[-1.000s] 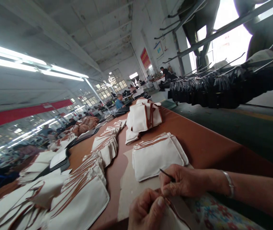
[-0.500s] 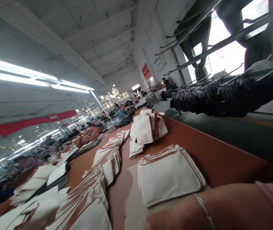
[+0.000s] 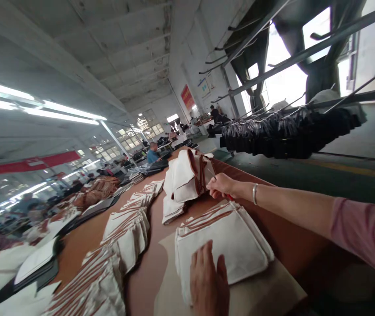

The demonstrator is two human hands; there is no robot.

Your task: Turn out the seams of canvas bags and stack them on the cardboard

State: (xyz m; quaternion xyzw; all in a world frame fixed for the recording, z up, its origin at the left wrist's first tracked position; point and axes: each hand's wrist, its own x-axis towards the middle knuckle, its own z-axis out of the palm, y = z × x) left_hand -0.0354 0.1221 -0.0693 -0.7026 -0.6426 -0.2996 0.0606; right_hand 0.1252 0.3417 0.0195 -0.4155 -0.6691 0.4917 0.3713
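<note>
My left hand [image 3: 208,278] is over the near edge of a stack of white fabric pieces with brown edging [image 3: 220,241], fingers spread apart. My right hand [image 3: 220,186] reaches across to a taller pile of white pieces with brown trim [image 3: 185,177]. Its fingers are closed around a slim tool [image 3: 229,197] with a red handle end. What kind of tool it is does not show clearly. The top piece of that pile is lifted and bent over near my right hand. A beige sheet [image 3: 243,298] lies under the near stack.
Fanned rows of white, brown-edged pieces [image 3: 126,232] run along the brown tabletop [image 3: 144,263]. Dark and white panels [image 3: 37,263] lie farther left. Across the floor on the right, a metal rack [image 3: 273,79] holds black items. A person in blue [image 3: 153,154] sits farther back.
My right arm has swung from the near edge out to the farther pile, whose top piece is now bent. My left hand has come into view over the near stack. The camera view has shifted right.
</note>
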